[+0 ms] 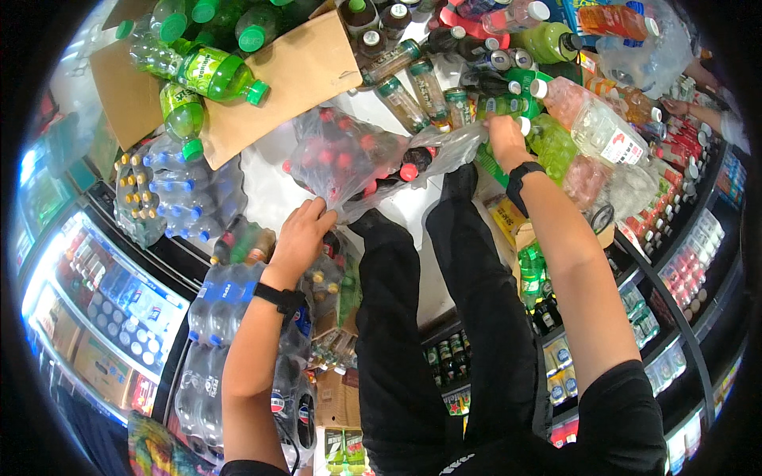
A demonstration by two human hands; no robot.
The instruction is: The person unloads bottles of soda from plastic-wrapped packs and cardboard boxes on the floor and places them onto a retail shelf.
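Observation:
A translucent plastic bag (341, 147) lies on the white floor in front of my feet, packed with dark bottles with red caps. Its mouth is stretched sideways between my two hands. At the near left corner, the fingers of my left hand (300, 238) pinch the film. Out to the right, my right hand (506, 143) grips the other edge, close to a white-capped bottle. One red-capped bottle (411, 170) shows at the bag's opening. Inside the bag, wrinkled film partly hides the rest.
Green bottles (222, 73) lie on a cardboard box (294, 75) at the far left. Loose brown-liquid bottles (429, 89) stand behind the bag. Several drinks, including a pink bottle (567, 99), crowd the right. Shrink-wrapped packs (218, 301) sit left; stocked shelves line the right. Another person's hand (675, 106) shows far right.

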